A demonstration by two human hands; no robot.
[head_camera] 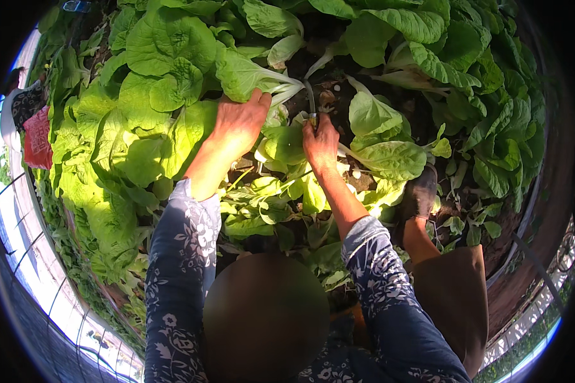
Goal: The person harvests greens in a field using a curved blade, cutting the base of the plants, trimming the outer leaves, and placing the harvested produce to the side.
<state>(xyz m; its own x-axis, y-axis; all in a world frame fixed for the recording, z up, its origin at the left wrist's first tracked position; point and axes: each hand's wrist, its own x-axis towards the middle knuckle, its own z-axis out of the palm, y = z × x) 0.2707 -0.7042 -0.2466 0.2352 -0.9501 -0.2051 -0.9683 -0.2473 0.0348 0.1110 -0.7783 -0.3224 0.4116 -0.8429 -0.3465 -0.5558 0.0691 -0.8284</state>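
Note:
My left hand (pixel 243 117) is closed around a leafy green vegetable (pixel 242 72), whose broad leaf spreads beyond the knuckles. Its pale stalks run right to a base near the blade. In my right hand (pixel 322 139) is a sickle (pixel 311 98), its thin curved metal blade pointing away from me. A yellowish metal collar shows at the fist, and the fingers hide most of the handle. The blade's tip lies by the stalk base; whether it touches cannot be made out. Right of my right hand, another leafy plant (pixel 373 115) leans over dark soil.
Dense leafy greens (pixel 167 43) grow on both sides. Loose leaves (pixel 249 225) lie below my hands. My shoed foot (pixel 420 191) stands at right. Far left are another person (pixel 26 103) and a red bag (pixel 37 138). A plastic bottle (pixel 76 6) lies at top left.

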